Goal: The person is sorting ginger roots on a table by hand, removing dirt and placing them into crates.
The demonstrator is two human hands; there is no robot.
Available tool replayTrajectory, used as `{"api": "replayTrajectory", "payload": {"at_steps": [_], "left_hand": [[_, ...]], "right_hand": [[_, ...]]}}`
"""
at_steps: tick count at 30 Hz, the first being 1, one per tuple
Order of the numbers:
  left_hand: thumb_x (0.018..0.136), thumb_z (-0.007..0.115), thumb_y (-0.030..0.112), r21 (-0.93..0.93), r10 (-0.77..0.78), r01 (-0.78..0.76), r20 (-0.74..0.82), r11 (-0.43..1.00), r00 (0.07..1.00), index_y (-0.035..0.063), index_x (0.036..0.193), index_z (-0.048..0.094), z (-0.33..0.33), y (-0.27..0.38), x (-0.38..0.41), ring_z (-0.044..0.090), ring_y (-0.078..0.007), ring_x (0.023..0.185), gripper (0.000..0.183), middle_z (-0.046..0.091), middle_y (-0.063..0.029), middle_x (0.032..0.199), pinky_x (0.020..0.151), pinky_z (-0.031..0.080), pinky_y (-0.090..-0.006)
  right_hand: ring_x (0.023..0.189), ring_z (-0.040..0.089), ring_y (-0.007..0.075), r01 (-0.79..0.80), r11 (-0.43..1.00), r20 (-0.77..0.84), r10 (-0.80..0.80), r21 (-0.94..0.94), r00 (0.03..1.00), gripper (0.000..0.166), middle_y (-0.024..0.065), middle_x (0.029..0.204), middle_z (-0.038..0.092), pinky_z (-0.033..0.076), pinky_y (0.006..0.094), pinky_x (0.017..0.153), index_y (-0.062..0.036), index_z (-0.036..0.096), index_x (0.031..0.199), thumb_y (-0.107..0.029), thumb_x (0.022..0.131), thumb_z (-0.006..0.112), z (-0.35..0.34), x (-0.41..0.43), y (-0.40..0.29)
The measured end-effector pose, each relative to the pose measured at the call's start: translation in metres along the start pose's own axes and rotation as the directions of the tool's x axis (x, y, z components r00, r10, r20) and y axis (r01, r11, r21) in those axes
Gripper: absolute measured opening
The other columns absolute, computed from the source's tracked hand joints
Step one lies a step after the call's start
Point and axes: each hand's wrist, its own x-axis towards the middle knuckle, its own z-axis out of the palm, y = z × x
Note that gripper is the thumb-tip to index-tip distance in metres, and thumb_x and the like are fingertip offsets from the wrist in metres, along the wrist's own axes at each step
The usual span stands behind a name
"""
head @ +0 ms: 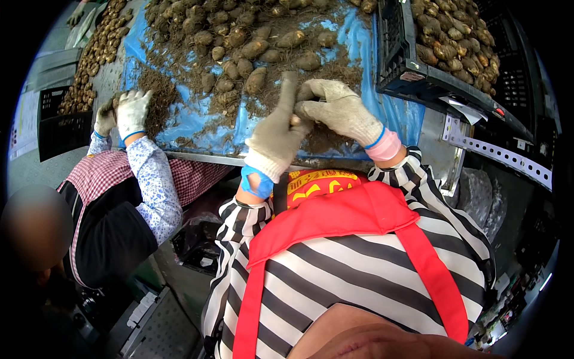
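Note:
My left hand (278,134), in a soiled off-white knit glove, is over the near part of the table with its index finger stretched away from me. My right hand (343,112), in a similar glove, meets it from the right, fingers curled towards the left palm. Whatever may be between them is hidden by the gloves. Just beyond them, hairy brown taro-like corms (255,80) lie in a heap with loose root fibres and soil on blue plastic sheeting (354,36). More fibre debris (327,139) lies beneath my hands.
A black plastic crate (412,72) of cleaner corms (444,49) stands at the right, beside a perforated metal bar (502,155). At the left, a co-worker's gloved hands (132,110) are over the same table. Beyond are smaller corms (103,45) and another black crate (65,134).

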Motion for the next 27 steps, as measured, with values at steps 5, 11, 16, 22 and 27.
{"api": "replayTrajectory", "payload": {"at_steps": [5, 11, 16, 22, 27], "left_hand": [[0.086, 0.072, 0.019, -0.013, -0.025, 0.025, 0.021, 1.0, 0.999, 0.02, 0.157, 0.016, 0.004, 0.0, 0.0, 0.065, -0.0409, 0.104, 0.09, 0.066, -0.0252, 0.113, 0.081, 0.054, -0.0409], [0.083, 0.075, 0.018, -0.028, 0.076, -0.077, -0.049, 0.997, 0.996, 0.0164, 0.157, 0.017, -0.003, -0.007, 0.003, 0.066, -0.0384, 0.104, 0.094, 0.067, -0.0238, 0.115, 0.082, 0.054, -0.0389], [0.084, 0.074, 0.02, -0.002, 0.109, -0.109, -0.034, 0.994, 0.993, 0.0154, 0.156, 0.019, 0.0, -0.003, 0.001, 0.068, -0.038, 0.1, 0.091, 0.067, -0.024, 0.11, 0.08, 0.055, -0.0382], [0.082, 0.076, 0.018, -0.033, 0.18, -0.181, -0.037, 0.983, 0.983, 0.0148, 0.156, 0.019, 0.01, -0.007, 0.002, 0.066, -0.0378, 0.104, 0.093, 0.065, -0.0242, 0.117, 0.08, 0.055, -0.0376], [0.081, 0.077, 0.014, -0.135, 0.198, -0.206, -0.069, 0.969, 0.978, 0.0165, 0.156, 0.02, 0.007, -0.007, 0.006, 0.065, -0.0353, 0.109, 0.095, 0.058, -0.0251, 0.13, 0.086, 0.054, -0.0354]], "right_hand": [[0.09, 0.066, 0.0295, -0.094, 0.95, -0.158, 0.048, -0.297, 0.986, 0.029, 0.0153, 0.095, 0.068, 0.052, 0.0359, 0.08, -0.0051, 0.069, 0.102, -0.029, 0.087, 0.062, -0.002, 0.019, 0.011], [0.096, 0.065, 0.0232, 0.228, 0.957, 0.012, -0.234, 0.178, 0.972, 0.031, 0.0128, 0.105, 0.068, 0.051, 0.0337, 0.083, 0.0015, 0.064, 0.115, -0.019, 0.094, 0.057, -0.007, 0.011, 0.038], [0.094, 0.063, 0.0136, 0.023, 0.98, 0.045, -0.032, 0.198, 0.998, 0.027, 0.0077, 0.106, 0.069, 0.051, 0.0306, 0.083, 0.0012, 0.067, 0.111, -0.017, 0.092, 0.061, -0.001, 0.004, 0.024], [0.09, 0.065, 0.0185, 0.1, 0.99, -0.148, -0.114, -0.1, 0.982, 0.022, 0.0103, 0.101, 0.07, 0.051, 0.0291, 0.081, -0.0003, 0.07, 0.104, -0.012, 0.092, 0.056, 0.003, 0.008, 0.035], [0.092, 0.065, 0.0185, 0.392, 0.914, -0.169, -0.373, 0.101, 0.912, 0.028, 0.011, 0.105, 0.069, 0.051, 0.0287, 0.083, -0.0013, 0.067, 0.115, -0.009, 0.092, 0.054, -0.009, 0.012, 0.043]]}}
